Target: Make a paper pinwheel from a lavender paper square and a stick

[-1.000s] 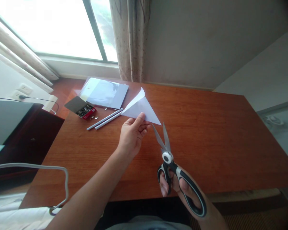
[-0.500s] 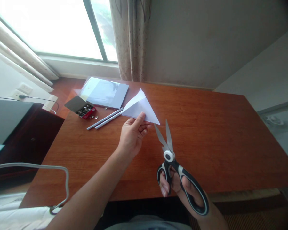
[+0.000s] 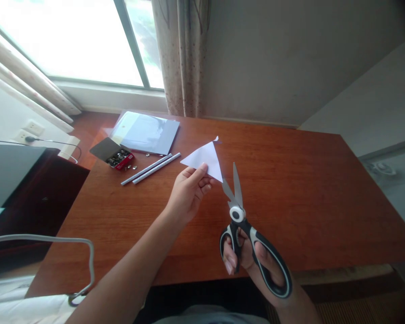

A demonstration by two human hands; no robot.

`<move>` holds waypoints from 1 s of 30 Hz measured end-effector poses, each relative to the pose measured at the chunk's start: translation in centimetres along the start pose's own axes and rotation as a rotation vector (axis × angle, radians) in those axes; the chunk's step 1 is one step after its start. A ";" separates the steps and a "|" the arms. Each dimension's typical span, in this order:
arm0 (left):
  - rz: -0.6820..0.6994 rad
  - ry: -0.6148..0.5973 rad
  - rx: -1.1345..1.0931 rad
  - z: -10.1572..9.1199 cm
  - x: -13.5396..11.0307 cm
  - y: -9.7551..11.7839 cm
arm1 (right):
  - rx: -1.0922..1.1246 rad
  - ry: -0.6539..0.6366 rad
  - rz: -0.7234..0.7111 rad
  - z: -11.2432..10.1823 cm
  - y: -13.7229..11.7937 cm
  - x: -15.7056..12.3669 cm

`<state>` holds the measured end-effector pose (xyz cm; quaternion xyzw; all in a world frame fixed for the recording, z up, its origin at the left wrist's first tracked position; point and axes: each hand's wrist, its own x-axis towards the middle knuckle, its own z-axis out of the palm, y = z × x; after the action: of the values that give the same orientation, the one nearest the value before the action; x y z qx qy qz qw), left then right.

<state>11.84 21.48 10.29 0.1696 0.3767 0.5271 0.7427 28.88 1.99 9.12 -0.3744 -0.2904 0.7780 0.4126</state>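
My left hand (image 3: 188, 193) pinches a white folded paper triangle (image 3: 205, 159) by its lower edge and holds it above the wooden table (image 3: 307, 198). My right hand (image 3: 253, 265) grips black and grey scissors (image 3: 243, 225) through the handle loops. The blades stand slightly apart, and their tips touch the triangle's lower right corner.
At the table's back left lie a stack of pale sheets (image 3: 145, 132), an open red box of metal pins (image 3: 116, 155) with loose pins beside it, and two white rods (image 3: 151, 168). A curtain (image 3: 180, 54) hangs behind. A dark cabinet (image 3: 27, 180) stands left.
The paper triangle has turned and shifted right toward the scissors. The scissors have risen so their blade tips now meet the triangle's corner.
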 end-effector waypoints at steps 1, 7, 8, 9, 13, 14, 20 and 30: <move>0.004 -0.011 0.001 0.1 -0.1 0.0 | 0.002 0.010 -0.002 -0.1 -0.9 1.7; 0.038 -0.046 -0.035 0.0 -0.1 -0.1 | -0.003 0.017 -0.006 0.7 -4.0 5.3; 0.042 -0.043 -0.051 -0.1 -0.1 0.0 | -0.002 0.016 -0.003 1.0 -4.1 5.1; 0.047 -0.035 -0.067 -0.1 0.0 0.0 | -0.001 0.014 0.002 1.2 -4.1 4.9; 0.083 0.023 -0.089 -0.2 0.2 0.0 | 0.008 0.006 0.031 1.6 -4.0 4.6; 0.096 0.043 -0.092 -0.2 0.3 0.0 | 0.009 0.004 0.040 1.6 -4.0 4.6; 0.141 0.119 -0.090 -0.2 0.3 0.0 | 0.012 -0.003 0.083 1.7 -3.9 4.3; 0.140 0.123 -0.138 -0.2 0.4 0.0 | 0.047 -0.041 0.077 1.8 -3.4 4.7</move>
<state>11.76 21.81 9.98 0.1114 0.3715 0.6115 0.6897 27.03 7.45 11.04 -0.3596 -0.2658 0.8073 0.3851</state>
